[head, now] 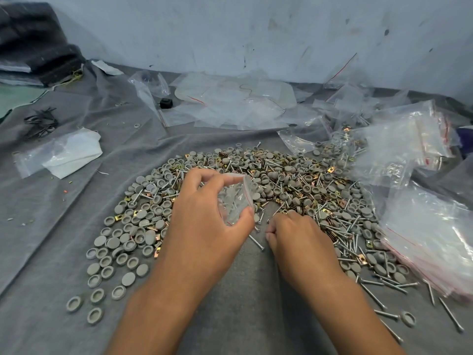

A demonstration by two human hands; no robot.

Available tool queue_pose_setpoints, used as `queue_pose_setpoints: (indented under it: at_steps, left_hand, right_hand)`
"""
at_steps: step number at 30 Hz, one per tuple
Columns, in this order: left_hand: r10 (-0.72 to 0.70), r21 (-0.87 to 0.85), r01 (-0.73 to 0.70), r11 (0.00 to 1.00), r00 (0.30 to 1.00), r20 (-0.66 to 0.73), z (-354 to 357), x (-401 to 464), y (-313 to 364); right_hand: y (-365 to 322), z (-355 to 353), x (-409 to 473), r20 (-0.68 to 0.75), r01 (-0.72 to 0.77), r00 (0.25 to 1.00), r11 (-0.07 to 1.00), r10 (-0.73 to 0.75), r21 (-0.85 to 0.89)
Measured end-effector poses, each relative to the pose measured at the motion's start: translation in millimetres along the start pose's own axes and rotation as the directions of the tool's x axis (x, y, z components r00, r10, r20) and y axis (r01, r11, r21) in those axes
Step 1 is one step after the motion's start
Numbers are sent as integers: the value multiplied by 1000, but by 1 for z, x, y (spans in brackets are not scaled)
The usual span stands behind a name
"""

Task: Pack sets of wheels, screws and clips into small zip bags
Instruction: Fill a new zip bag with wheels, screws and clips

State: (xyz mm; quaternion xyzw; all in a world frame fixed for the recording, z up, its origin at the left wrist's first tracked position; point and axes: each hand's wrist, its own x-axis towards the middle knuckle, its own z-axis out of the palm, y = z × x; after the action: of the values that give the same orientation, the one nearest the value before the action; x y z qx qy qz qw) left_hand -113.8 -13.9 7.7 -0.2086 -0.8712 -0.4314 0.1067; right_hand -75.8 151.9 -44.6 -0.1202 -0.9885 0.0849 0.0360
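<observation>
We see a grey cloth (64, 201) over the tabletop, with a wide heap of wheels (143, 221), screws (343, 231) and clips (330, 170) spread across it. Bags (432, 242) lie stacked at right. Our left hand (204, 221) holds a small bag (236, 198) above the heap, fingers pinching it. Our right hand (294, 234) rests on the cloth, fingers curled; what they hold, we cannot tell.
</observation>
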Motion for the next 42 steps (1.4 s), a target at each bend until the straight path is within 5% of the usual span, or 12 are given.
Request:
queue_pose_setpoints:
  at_steps: [15,18,21,23,26,28,32,35,42]
  left_hand:
    - [11,2,-11,1000,1000,5,1,0,3]
    - [12,10,-12,1000,1000,16,2,0,3]
    - [14,12,-15,1000,1000,20,2,0,3]
    - [15,24,-16,1000,999,32,2,-1,4]
    - [17,40,-20,999,998,65,3,-2,4]
    - [30,37,-33,999,996,85,4,-2,6]
    - [51,34,-55,998,991,124,5,-3,9]
    - [54,16,-57,998,992,112,5,-3,8]
    - [10,-13,-10,1000,1000,0,-1,2,5]
  right_hand:
    - [-5,-2,5,-55,-18,998,999,21,43]
    - [-1,-3,8,-22,4,1000,979,1,204]
    - [7,-17,12,-55,47,998,825,-20,562]
    - [9,-35,9,-181,165,983,587,-33,793]
    - [1,-59,-3,-347,346,936,312,-57,885]
    - [-8,-63,-10,-408,420,906,374,-114,827]
    - [-17,-55,-13,-522,529,816,684,-248,502]
    - [-12,-49,-11,-533,552,774,778,-342,301]
    - [3,-45,-1,-439,378,887,771,-143,513]
